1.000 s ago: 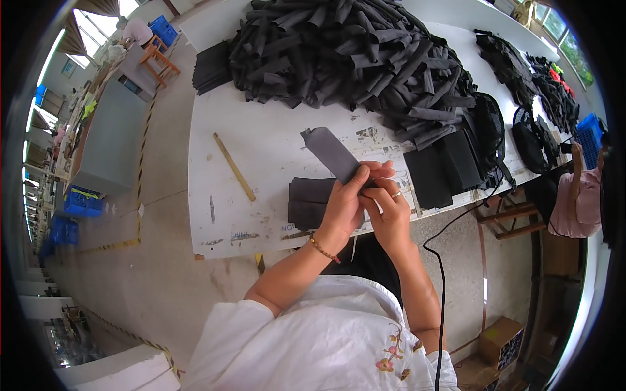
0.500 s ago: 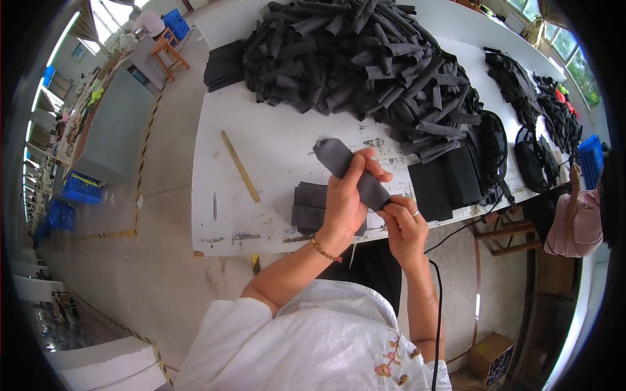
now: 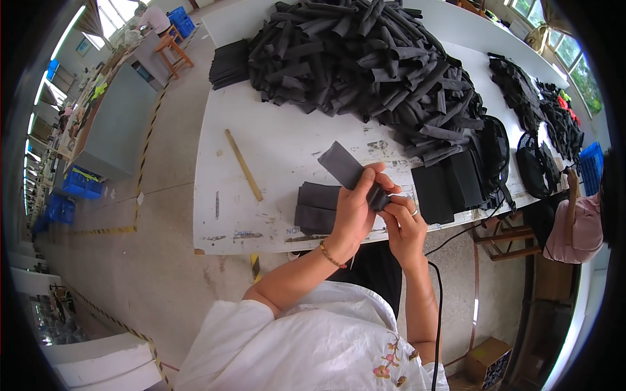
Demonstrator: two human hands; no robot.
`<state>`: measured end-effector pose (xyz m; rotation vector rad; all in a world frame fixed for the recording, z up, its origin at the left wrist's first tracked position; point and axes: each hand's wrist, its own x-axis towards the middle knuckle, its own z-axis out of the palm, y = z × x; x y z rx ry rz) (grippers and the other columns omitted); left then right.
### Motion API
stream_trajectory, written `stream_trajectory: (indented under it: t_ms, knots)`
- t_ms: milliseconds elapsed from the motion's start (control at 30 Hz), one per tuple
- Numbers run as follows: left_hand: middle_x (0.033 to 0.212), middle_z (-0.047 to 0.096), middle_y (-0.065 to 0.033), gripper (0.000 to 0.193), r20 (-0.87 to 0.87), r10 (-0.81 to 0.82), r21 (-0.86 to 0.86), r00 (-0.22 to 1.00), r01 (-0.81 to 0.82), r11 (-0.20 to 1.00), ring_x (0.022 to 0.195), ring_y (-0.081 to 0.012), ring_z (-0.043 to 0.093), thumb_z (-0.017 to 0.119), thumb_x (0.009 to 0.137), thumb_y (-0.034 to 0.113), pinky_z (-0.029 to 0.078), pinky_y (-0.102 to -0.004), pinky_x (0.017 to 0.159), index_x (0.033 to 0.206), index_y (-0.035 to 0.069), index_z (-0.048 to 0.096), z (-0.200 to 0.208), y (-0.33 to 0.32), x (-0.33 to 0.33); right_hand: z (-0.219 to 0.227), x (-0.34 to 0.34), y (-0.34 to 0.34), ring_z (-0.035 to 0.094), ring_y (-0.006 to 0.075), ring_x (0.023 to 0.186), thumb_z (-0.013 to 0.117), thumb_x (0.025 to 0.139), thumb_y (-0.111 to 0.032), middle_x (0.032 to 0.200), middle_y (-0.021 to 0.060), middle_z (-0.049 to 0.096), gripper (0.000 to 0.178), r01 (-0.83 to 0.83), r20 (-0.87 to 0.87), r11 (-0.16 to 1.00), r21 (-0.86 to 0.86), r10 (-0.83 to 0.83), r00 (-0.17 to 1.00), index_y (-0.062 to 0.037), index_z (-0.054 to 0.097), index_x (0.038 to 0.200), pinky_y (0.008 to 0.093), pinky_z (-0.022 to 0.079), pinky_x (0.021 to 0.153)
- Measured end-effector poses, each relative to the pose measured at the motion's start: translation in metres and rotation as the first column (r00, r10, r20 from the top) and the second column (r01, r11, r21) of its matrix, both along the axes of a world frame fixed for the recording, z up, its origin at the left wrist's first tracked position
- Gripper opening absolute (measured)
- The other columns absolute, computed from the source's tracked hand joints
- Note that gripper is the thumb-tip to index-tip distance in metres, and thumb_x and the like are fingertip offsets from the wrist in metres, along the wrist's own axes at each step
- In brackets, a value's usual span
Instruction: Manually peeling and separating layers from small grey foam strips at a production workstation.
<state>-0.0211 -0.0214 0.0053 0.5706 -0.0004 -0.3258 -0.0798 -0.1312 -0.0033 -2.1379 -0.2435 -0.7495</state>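
Looked like a textile workshop: heaped with dark cloth (image 3: 365,72) on a long white tabletop (image 3: 274,130), marked along the floor (image 3: 176,221) with striped tape (image 3: 257,267), furnished with wooden stools (image 3: 167,44) and blue crates (image 3: 81,185), lit by windows (image 3: 567,49), and shared with a co-worker (image 3: 575,228) in pink at the right.

Strip (image 3: 340,164): smooth, matt cloth
Heap (image 3: 365,58): matt cloth, rumpled
Table (image 3: 274,146): smooth top, scuffed and worn
Stick (image 3: 243,165): matt, looks like wood
Shirt (image 3: 287,345): creased cloth, stitched flowers
Ring (image 3: 414,212): shiny metal
Crate (image 3: 82,184): plastic
Stool (image 3: 168,42): wood
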Motion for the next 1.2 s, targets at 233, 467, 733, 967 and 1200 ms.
stream_trajectory:
  t_ms: [233,467,733,967,1200]
  knots:
    - [0.084,0.064,-0.0081,0.027,0.017,-0.009,-0.025,1.0,0.01,1.0,0.08,-0.0234,0.066,0.052,0.101,0.023,0.053,-0.0363,0.078,0.113,-0.001,0.059,-0.007,-0.002,-0.001,-0.003,0.001,-0.001,0.064,0.0251,0.074,0.072,0.077,0.007,0.094,0.0116,0.063,0.017,-0.019,-0.006,1.0,0.006,0.019,1.0,0.0,0.062,0.09,0.031,0.052,0.065]
    - [0.084,0.063,-0.0081,0.028,0.024,0.045,-0.022,0.999,-0.044,0.999,0.08,-0.0242,0.066,0.05,0.102,0.024,0.053,-0.0372,0.078,0.113,-0.001,0.056,-0.007,-0.006,-0.004,-0.003,0.001,0.001,0.064,0.0257,0.075,0.072,0.077,0.007,0.091,0.0114,0.064,0.017,-0.004,-0.021,1.0,0.029,0.005,1.0,0.0001,0.062,0.089,0.031,0.052,0.066]
    - [0.093,0.066,-0.0134,0.03,0.097,-0.007,0.018,0.995,0.005,1.0,0.091,-0.0297,0.067,0.048,0.102,0.025,0.052,-0.0408,0.086,0.117,-0.001,0.055,-0.01,-0.002,0.002,-0.004,-0.002,0.0,0.066,0.0219,0.084,0.074,0.079,0.001,0.1,0.0111,0.064,0.016,0.01,-0.128,0.987,0.159,0.011,0.992,0.0,0.064,0.091,0.0297,0.052,0.07]
    - [0.118,0.064,-0.021,0.035,0.219,0.092,0.067,0.971,-0.109,0.992,0.119,-0.0324,0.057,0.045,0.103,0.028,0.037,-0.0432,0.11,0.119,-0.001,0.055,0.01,0.012,0.021,-0.008,0.006,0.033,0.053,0.0085,0.09,0.069,0.087,-0.002,0.105,0.004,0.054,0.01,0.123,-0.166,0.619,0.776,0.012,0.986,-0.001,0.059,0.087,0.0229,0.046,0.078]
    - [0.117,0.065,-0.0182,0.033,0.303,0.024,-0.003,0.953,-0.025,1.0,0.123,-0.0346,0.054,0.048,0.102,0.028,0.034,-0.0476,0.113,0.12,0.002,0.056,0.004,0.013,0.02,0.013,-0.001,0.018,0.06,0.0116,0.082,0.067,0.09,-0.012,0.098,0.0062,0.061,0.023,0.237,-0.316,0.371,0.898,0.168,0.934,0.0023,0.059,0.107,0.0254,0.049,0.073]
